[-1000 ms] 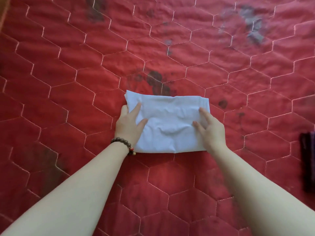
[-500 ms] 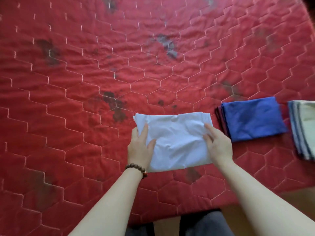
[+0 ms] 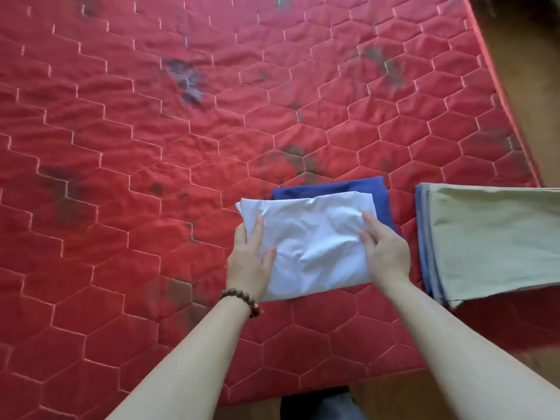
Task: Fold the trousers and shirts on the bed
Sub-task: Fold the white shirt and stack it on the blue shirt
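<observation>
Head view: the folded white garment (image 3: 306, 241) now lies over the folded blue garment (image 3: 375, 192), covering most of it; half a second ago the white one lay on the bare red quilted bed (image 3: 121, 177), just left of the blue one and not overlapping it. Only the blue one's far edge and right side show past the white cloth.

The left hand (image 3: 248, 262) holds the white garment's left edge, thumb on top and fingers along the side, as it did before; whether fingers curl underneath is hidden. The right hand (image 3: 385, 253) holds the right edge, thumb and forefinger on top, the remaining fingers out of sight. Both grips have travelled rightward with the cloth.

A beaded bracelet (image 3: 242, 300) sits on the left wrist. To the right, apart from the blue garment, lies a folded pale green stack (image 3: 491, 237) with blue edges, showing more of itself than earlier. The bed's near edge and wooden floor (image 3: 530, 86) are visible.
</observation>
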